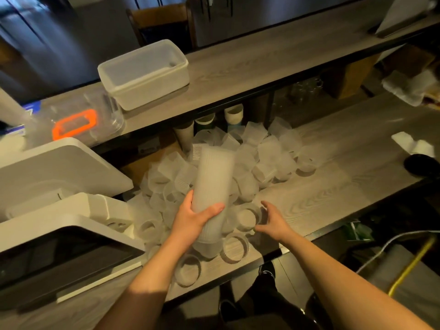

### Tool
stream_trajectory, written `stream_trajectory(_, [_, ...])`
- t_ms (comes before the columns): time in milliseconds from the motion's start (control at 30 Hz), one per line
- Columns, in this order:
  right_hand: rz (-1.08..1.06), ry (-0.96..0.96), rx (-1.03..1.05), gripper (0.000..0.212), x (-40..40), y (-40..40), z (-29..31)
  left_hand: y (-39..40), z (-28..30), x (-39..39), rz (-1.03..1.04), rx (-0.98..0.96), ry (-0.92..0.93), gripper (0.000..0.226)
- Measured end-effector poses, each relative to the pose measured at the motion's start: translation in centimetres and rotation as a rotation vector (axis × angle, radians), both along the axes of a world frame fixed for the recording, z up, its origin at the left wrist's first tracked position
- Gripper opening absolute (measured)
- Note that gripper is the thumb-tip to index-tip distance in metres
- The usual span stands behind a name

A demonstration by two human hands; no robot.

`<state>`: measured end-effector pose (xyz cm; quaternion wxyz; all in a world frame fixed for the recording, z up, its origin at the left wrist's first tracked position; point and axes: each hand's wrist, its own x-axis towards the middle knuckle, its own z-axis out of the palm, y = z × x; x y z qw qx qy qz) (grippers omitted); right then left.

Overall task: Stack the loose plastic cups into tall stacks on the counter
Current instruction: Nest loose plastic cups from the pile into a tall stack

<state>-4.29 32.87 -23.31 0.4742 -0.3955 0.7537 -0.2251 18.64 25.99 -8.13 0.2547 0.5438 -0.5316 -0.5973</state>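
Left hand (190,219) with fingers curled round a tall stack of cups (212,194) tilted above the table (333,186), loose cups (262,158) heaped behind it, right hand (272,219) just beside a loose cup (247,216), fingers spread, gripping nothing

A heap of loose cups (257,158) lies on the table (333,177), spreading from the far middle to the near edge. A tall stack (212,186) rises from its near part, the left hand (192,217) on it; the right hand (271,220) lies just right. A shelf (262,67) behind carries a tub (145,75) and, further left, a clear box (78,120).
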Motion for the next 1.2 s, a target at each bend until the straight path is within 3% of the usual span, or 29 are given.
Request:
stream_trajectory(167, [0.18,0.187,-0.076,0.108,0.5,-0.3,-1.1,0.0,0.1,0.4,-0.023,0.029,-0.007,0.086])
stream_trajectory(300, [0.163,0.218,-0.114,0.092,0.9,-0.9,-1.1,0.1,0.3,0.7,-0.019,0.028,-0.004,0.078])
stream_trajectory(433, [0.023,0.133,-0.131,0.081,0.6,-0.1,-1.2,0.4,0.4,0.8,-0.016,0.014,-0.006,0.084])
stream_trajectory(700, [-0.238,-0.002,-0.197,0.068,-0.6,2.2,1.1,1.2,-0.2,0.3,-0.077,0.035,-0.022,0.073])
stream_trajectory(967, [-0.46,-0.302,-0.38,0.05,-2.3,0.8,9.1,2.0,-0.2,-0.2,-0.159,-0.058,-0.096,0.083])
stream_trajectory(1100, [-0.515,-0.438,-0.496,0.079,-2.6,0.4,12.9,2.9,-0.1,0.2,-0.25,-0.17,-0.228,0.088])
stream_trajectory(1200, [-0.476,-0.439,-0.539,0.081,-2.5,0.4,15.2,3.2,-0.1,0.2,-0.311,-0.228,-0.292,0.084])
